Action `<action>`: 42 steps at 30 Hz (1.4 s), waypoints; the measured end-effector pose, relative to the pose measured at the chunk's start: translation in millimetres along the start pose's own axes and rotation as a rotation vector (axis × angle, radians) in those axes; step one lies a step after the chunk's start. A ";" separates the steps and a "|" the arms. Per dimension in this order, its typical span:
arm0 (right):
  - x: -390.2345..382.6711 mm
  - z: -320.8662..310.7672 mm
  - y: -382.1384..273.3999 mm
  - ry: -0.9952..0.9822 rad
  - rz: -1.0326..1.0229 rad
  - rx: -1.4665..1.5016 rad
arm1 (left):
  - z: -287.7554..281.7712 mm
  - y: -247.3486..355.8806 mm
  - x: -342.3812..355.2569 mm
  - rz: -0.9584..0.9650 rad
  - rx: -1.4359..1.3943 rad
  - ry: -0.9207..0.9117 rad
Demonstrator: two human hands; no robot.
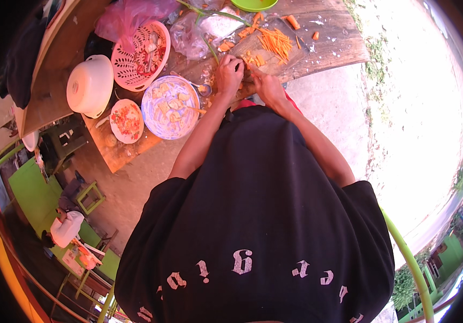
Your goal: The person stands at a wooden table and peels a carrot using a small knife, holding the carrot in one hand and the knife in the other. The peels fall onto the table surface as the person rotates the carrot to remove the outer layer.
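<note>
My left hand is closed at the near edge of the wooden table, fingers curled beside small carrot pieces. Just to its right, my right hand is also closed, its fingers pointing toward the left one. What either hand grips is too small and shaded to make out. Beyond them a heap of carrot strips lies on a dark flat board. Two carrot chunks, one of them a thicker stub, rest near its far side.
Left of my hands stand a blue-white basin with pale lumps, a plate of chopped red bits, a pink colander and an overturned cream bowl. Plastic bags and a green bowl lie beyond. A person sits far left.
</note>
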State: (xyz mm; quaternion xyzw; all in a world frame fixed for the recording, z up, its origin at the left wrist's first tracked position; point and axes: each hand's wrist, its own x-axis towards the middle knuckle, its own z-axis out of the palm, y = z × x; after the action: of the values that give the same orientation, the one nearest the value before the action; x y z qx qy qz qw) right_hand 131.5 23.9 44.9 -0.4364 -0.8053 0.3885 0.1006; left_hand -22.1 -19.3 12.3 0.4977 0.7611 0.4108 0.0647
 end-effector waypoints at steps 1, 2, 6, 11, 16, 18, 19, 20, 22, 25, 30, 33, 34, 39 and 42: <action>-0.5 0.1 -0.1 0.002 -0.003 -0.005 | 0.4 0.0 -0.4 -0.003 0.004 -0.001; -0.9 0.2 -0.2 0.004 -0.006 -0.009 | 0.7 -0.2 -0.8 -0.006 0.008 -0.003; 0.2 2.2 0.3 0.030 0.024 -0.013 | 0.6 5.6 0.0 -0.022 -0.035 0.005; 4.3 5.6 10.7 0.086 -0.021 0.073 | 2.4 0.7 -1.3 -0.028 -0.013 -0.011; 7.0 2.8 8.7 0.089 0.005 0.151 | 4.2 0.8 -1.8 -0.014 0.002 0.014; 7.4 0.5 8.4 0.052 0.021 0.183 | 3.9 1.9 -2.1 -0.026 0.014 0.004; 7.0 0.8 7.9 0.035 0.033 0.159 | 3.5 1.9 -2.1 -0.027 0.009 0.002; 6.1 1.3 7.3 0.019 0.045 0.135 | 3.3 2.1 -2.2 -0.028 0.003 0.001; 6.0 2.0 7.6 -0.004 0.065 0.132 | 2.5 2.6 -2.2 -0.017 -0.003 0.003; 7.6 2.7 12.3 -0.019 0.086 0.170 | 1.7 3.2 -2.4 0.000 -0.002 0.013; 15.2 21.7 38.6 0.219 -0.136 0.131 | 1.0 9.5 -1.6 -0.029 -0.020 0.000; 9.9 7.3 15.8 0.078 -0.004 0.194 | 2.0 2.3 -4.3 -0.019 0.002 0.017; 9.6 5.2 14.6 0.072 -0.001 0.190 | 2.2 3.3 -3.8 -0.025 -0.009 0.012; 10.7 -9.3 0.5 -0.133 0.205 0.247 | 2.7 0.9 -8.4 -0.078 -0.037 0.003; 10.0 -0.3 11.6 -0.020 0.103 0.291 | 0.7 6.9 -7.9 -0.108 -0.109 -0.005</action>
State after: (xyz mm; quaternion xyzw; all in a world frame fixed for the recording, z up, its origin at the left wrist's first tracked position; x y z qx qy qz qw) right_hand 132.9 35.6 35.0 -0.4541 -0.7180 0.5100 0.1343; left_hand -12.9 -24.1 14.1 0.4527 0.7632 0.4463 0.1156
